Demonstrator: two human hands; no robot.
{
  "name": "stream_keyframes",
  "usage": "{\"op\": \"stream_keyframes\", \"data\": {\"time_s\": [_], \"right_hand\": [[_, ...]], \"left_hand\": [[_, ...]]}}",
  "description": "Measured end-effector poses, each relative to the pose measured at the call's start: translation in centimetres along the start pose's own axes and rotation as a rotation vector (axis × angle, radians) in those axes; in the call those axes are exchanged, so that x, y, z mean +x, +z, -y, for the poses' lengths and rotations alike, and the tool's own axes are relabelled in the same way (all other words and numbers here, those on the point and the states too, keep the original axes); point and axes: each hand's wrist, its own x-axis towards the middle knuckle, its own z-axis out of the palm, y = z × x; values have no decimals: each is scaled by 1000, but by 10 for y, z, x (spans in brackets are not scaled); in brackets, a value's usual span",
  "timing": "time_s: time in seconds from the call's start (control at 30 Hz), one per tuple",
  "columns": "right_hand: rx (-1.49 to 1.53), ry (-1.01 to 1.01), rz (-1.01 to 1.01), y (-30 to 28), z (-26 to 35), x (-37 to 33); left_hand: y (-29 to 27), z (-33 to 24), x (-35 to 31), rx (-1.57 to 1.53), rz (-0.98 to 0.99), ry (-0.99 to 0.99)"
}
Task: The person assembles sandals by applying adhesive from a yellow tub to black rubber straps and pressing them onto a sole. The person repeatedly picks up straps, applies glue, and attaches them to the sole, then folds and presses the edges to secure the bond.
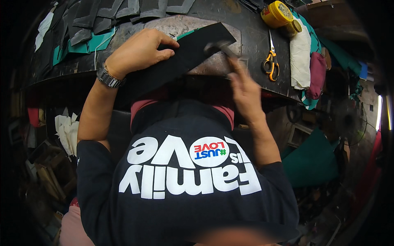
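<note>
A long black strip of sheet material [180, 61] lies slantwise over a worn stone slab [223, 65] at the table's near edge. A sliver of green [188, 33] shows along its far edge. With thumb and fingers, my left hand [141, 51] holds the strip near its middle; some of those fingertips are hidden. My right hand [245, 92] is wrapped round the handle of a hammer [214, 47]. The hammer's head is over the strip's right end, blurred by motion, so I cannot tell whether it touches.
Several dark grey cut pieces [133, 9] and green pieces [88, 44] lie at the back left. Orange-handled scissors [271, 63] rest on the dark table [256, 45] to the right. Beyond them are a yellow jar [276, 15], a cream cloth roll [300, 59] and a maroon roll [316, 74].
</note>
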Motion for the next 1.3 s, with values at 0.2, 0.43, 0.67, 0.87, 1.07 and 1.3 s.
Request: {"op": "stream_keyframes", "data": {"time_s": [0.2, 0.43, 0.67, 0.87, 1.07, 1.3], "right_hand": [[146, -26, -100, -3, 9, -17], [-154, -169, 74, 13, 10, -10], [164, -110, 11, -12, 15, -17], [-167, -57, -129, 1, -43, 9], [26, 106, -174, -39, -69, 25], [531, -171, -482, -47, -13, 10]], "left_hand": [[1, 1, -2, 17, 11, -5], [4, 4, -3, 56, 12, 12], [5, 3, -5, 7, 21, -28], [4, 4, -1, 77, 9, 17], [-9, -17, -11, 48, -89, 144], [-13, -22, 42, 83, -197, 283]]}}
